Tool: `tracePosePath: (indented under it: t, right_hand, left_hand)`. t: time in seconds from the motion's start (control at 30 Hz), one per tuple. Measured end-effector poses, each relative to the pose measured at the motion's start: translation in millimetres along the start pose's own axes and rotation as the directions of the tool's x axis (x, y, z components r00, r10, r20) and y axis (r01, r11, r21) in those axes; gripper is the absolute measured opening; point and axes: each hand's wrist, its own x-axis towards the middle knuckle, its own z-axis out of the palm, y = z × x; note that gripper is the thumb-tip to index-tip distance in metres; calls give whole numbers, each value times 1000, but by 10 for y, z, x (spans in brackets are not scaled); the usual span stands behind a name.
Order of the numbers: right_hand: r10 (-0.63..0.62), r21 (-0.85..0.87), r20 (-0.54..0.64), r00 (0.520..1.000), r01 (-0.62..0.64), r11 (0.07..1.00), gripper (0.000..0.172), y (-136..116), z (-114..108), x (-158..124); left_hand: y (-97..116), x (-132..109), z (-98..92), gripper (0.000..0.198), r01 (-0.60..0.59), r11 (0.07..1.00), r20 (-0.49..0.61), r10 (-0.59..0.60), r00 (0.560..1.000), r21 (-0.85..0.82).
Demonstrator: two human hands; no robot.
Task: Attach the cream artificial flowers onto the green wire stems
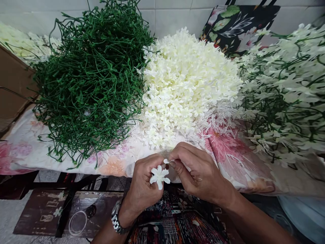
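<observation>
My left hand (144,183) is closed around a small white artificial flower (159,176), petals facing me; a metal watch is on its wrist. My right hand (199,171) pinches a tiny white piece (166,161) right beside the left fingers, just above the flower. Both hands hover at the near edge of a floral cloth (25,149). Behind them lies a big heap of loose white flower heads (188,84). A tangled mound of green plastic stems (91,74) sits to the left of that heap.
Assembled stems bearing white flowers (286,91) pile up on the right. A cardboard box (12,84) stands at far left. A dark patterned cushion (236,23) leans on the tiled wall. Below, a dark low board with a clear ring (77,222) lies on the floor.
</observation>
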Motion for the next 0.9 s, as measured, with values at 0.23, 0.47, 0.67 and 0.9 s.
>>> tracePosePath:
  t: [0.23,0.47,0.67,0.9]
  right_hand:
    - [27,38,-10,1000,-26,999,16,5,44,9]
    - [23,42,-12,1000,-23,999,17,8,65,23]
    - [7,36,-15,1000,-6,999,17,17,94,37]
    - [44,123,84,996,-54,991,14,34,-94,25]
  left_hand:
    - [-8,-13,19,21,2,999,-9,-2,1000,37]
    - [-22,-12,33,20,-10,999,-25,12,1000,50]
    - [-28,-10,46,19,9,999,-39,-8,999,44]
    - [-7,15,-40,19,102,986,20,-100,995,-131]
